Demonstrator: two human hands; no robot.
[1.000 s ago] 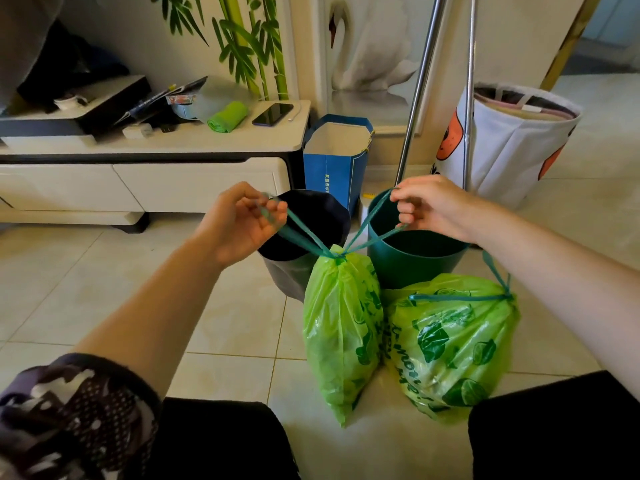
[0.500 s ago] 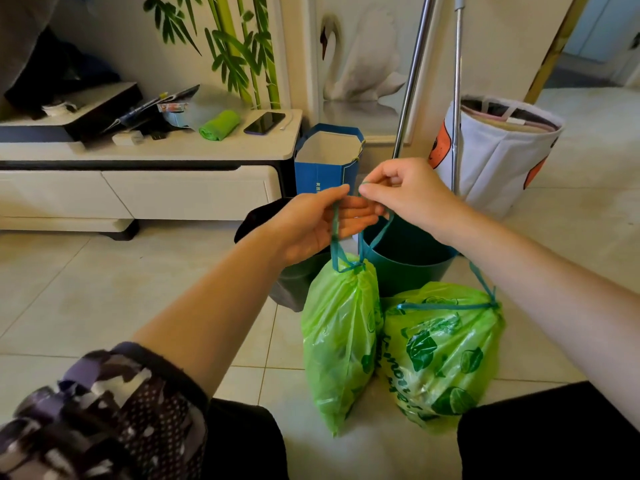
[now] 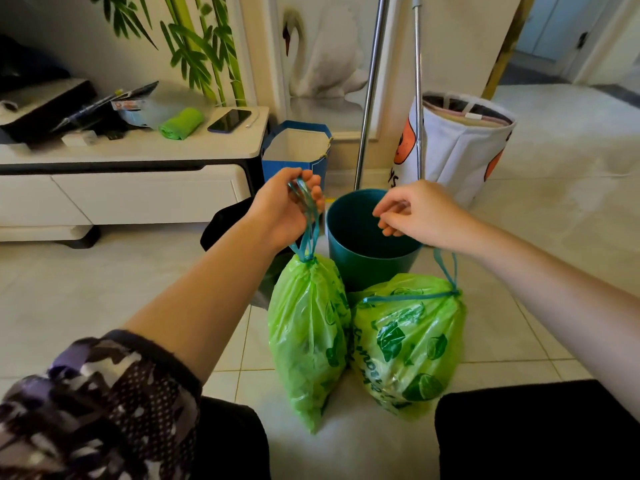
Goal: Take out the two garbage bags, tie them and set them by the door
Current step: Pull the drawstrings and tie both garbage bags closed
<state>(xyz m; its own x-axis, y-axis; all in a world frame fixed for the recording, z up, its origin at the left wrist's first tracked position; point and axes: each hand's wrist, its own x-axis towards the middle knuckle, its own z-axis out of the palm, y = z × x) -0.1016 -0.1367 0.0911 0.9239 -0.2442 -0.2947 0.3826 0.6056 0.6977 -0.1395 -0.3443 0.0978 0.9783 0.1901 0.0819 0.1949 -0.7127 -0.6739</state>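
Two green garbage bags with leaf print stand on the tiled floor between my knees. My left hand point(image 3: 289, 206) grips the blue drawstring loops of the left bag point(image 3: 308, 337), whose neck is cinched shut and pulled upright. The right bag point(image 3: 408, 344) sits beside it, touching it, with its blue drawstring drawn across the top and a loop sticking up at its right. Holding nothing, my right hand point(image 3: 415, 213) hovers over the teal bin point(image 3: 367, 261) with loosely curled fingers.
A dark bin point(image 3: 225, 223) stands behind my left wrist, mostly hidden. A blue paper bag point(image 3: 294, 150), two metal poles point(image 3: 370, 91) and a white laundry basket point(image 3: 460, 147) stand by the wall. A low white cabinet point(image 3: 131, 188) is at left. A doorway opens at the far right.
My hands had pulled the left bag's strings apart, then brought them together. Now my left hand alone holds both loops, and my right hand has let go and moved right.
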